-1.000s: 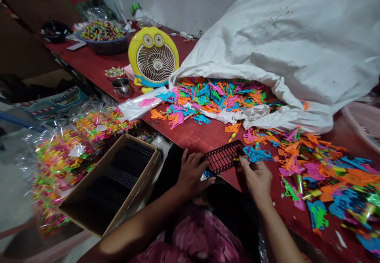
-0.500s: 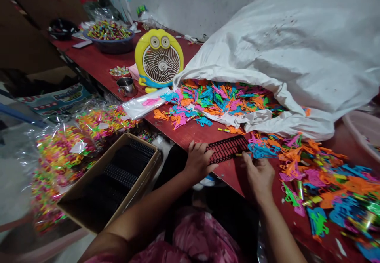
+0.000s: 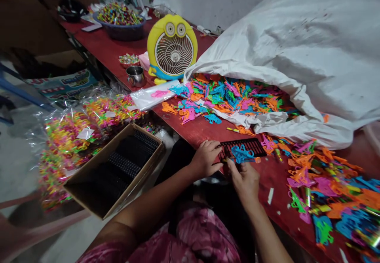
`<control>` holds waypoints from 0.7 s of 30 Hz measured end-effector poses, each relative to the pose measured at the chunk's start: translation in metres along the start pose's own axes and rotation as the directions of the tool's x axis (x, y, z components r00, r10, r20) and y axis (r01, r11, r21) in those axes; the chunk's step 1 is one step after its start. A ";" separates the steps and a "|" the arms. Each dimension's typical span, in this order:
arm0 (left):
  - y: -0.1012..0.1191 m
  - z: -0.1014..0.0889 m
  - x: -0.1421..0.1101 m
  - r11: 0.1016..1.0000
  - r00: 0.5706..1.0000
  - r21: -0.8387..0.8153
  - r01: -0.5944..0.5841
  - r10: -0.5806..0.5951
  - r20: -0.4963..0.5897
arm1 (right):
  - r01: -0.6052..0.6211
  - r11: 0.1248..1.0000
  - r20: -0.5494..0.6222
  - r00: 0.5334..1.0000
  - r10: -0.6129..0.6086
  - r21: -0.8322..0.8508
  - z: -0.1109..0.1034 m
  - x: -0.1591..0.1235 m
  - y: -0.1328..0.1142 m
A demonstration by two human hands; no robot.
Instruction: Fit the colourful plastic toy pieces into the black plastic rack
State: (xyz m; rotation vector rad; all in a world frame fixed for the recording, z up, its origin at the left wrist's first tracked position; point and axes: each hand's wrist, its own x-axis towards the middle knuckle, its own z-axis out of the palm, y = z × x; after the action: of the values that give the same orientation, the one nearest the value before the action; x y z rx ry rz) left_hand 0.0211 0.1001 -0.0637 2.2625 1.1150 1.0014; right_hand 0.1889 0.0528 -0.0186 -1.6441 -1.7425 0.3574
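Note:
My left hand [image 3: 206,158] is closed on the left end of a black slotted plastic rack [image 3: 258,147], which lies at the front edge of the red table. My right hand [image 3: 246,180] is beside the rack's front side, with thumb and fingers pinched together. From that pinch a blue plastic toy piece [image 3: 242,153] sticks out over the rack's slots. A small yellow end shows at the thumb tip, near the rack; its full shape is hidden. Right of my right hand spreads a pile of orange, pink, blue and green toy pieces [image 3: 310,168], mixed with small shiny tubes.
A big white sack [image 3: 320,57] spills more toy pieces onto the red table [image 3: 181,130]. Behind stand a yellow fan [image 3: 175,53], a metal cup [image 3: 135,76] and a basin [image 3: 124,32] of small tubes. Left are a cardboard box [image 3: 148,166] of black racks and filled plastic bags [image 3: 68,148].
My right hand has moved left along the rack, bringing the blue toy piece over its middle. My left hand stays on the rack's left end. The whole view has shifted slightly.

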 end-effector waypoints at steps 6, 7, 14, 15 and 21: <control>0.002 -0.001 0.000 1.000 1.000 -0.010 0.015 -0.015 0.006 | 0.192 0.948 0.023 0.981 -0.192 -0.252 0.000 -0.001 0.002; 0.003 -0.001 0.000 1.000 1.000 -0.014 0.019 -0.019 0.004 | 0.214 0.939 0.038 0.977 -0.211 -0.268 0.000 -0.001 0.003; 0.004 -0.001 0.001 0.999 1.000 -0.025 0.026 -0.026 0.009 | 0.174 0.956 0.035 0.985 -0.171 -0.238 0.003 0.000 0.004; 0.005 -0.001 0.001 0.999 0.999 -0.026 0.031 -0.031 0.011 | 0.160 0.959 0.040 0.987 -0.155 -0.233 0.005 0.000 0.005; 0.006 0.001 0.001 0.998 0.999 -0.034 0.045 -0.044 0.016 | 0.136 0.978 0.132 0.984 -0.116 -0.157 0.008 0.007 0.007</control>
State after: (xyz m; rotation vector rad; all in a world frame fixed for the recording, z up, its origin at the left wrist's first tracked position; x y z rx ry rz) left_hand 0.0250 0.0978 -0.0602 2.2046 1.1279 0.9764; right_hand 0.1892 0.0626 -0.0267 -1.6450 -2.0046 0.2644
